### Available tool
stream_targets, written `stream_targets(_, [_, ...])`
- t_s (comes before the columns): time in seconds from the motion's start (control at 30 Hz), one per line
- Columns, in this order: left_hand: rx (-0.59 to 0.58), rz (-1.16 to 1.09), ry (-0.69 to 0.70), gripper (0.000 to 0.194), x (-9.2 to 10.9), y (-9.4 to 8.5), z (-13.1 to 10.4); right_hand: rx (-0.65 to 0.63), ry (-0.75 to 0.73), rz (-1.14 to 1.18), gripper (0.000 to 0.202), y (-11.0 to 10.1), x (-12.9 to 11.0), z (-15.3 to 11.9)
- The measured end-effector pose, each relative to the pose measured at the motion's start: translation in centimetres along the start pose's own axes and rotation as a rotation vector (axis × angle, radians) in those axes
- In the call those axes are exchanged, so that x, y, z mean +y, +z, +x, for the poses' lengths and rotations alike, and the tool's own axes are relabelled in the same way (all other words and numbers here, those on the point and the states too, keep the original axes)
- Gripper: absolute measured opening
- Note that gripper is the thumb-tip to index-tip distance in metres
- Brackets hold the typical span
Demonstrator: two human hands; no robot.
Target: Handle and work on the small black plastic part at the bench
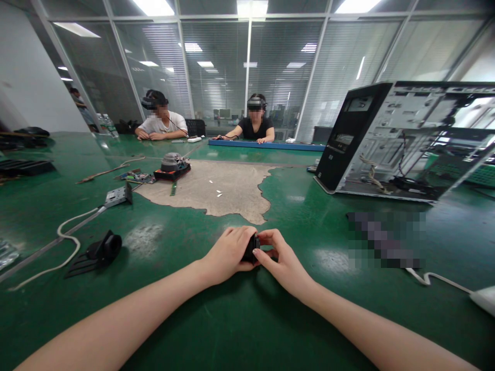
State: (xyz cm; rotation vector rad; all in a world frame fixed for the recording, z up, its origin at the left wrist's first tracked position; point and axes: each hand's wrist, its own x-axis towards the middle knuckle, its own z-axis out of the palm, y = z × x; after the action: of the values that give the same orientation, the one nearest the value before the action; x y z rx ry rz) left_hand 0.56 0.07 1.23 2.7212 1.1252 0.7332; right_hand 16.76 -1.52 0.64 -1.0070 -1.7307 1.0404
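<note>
Near the middle of the green table (185, 319), both hands are around a small black object (251, 250). My left hand (231, 252) wraps it from the left, with the palm and fingers over its top and side. My right hand (279, 260) pinches its right edge between thumb and fingers. Much of the object is covered by the hands, so I cannot tell what it is.
Left: a black bracket-like part (104, 248), a metal piece with a cable (119, 195), a fan-like cooler (173, 164). Right: an open computer case (356, 139), a pixelated strip (382, 239) with a white cable. Two people sit across the table by a blue bar (266, 145).
</note>
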Motion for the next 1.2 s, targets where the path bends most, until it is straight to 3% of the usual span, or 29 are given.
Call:
stream_targets(0.1, [-0.005, 0.006, 0.003, 0.055, -0.03, -0.05, -0.06, -0.026, 0.021, 0.005, 0.019, -0.01, -0.14, -0.01])
stream_targets(0.3, [0.001, -0.001, -0.001, 0.053, 0.08, -0.14, -0.03, 0.049, -0.14, -0.088, 0.015, -0.19, 0.05, -0.12])
stream_targets(0.6, [0.004, 0.003, -0.002, 0.054, 0.09, -0.06, 0.0, -0.024, 0.016, -0.002, 0.02, 0.05, -0.22, 0.03])
stream_targets(0.7, [0.0, 0.003, 0.004, 0.054, 0.11, -0.11, -0.03, -0.043, -0.016, -0.022, 0.02, -0.03, -0.31, -0.03])
stream_targets(0.87, [0.012, -0.002, 0.012, 0.054, 0.1, -0.09, -0.05, 0.036, -0.122, -0.056, 0.013, -0.18, 0.11, -0.08])
stream_targets(1.2, [0.005, 0.022, 0.011, 0.056, -0.01, 0.01, -0.03, -0.036, 0.029, 0.047, 0.017, -0.08, -0.13, 0.1])
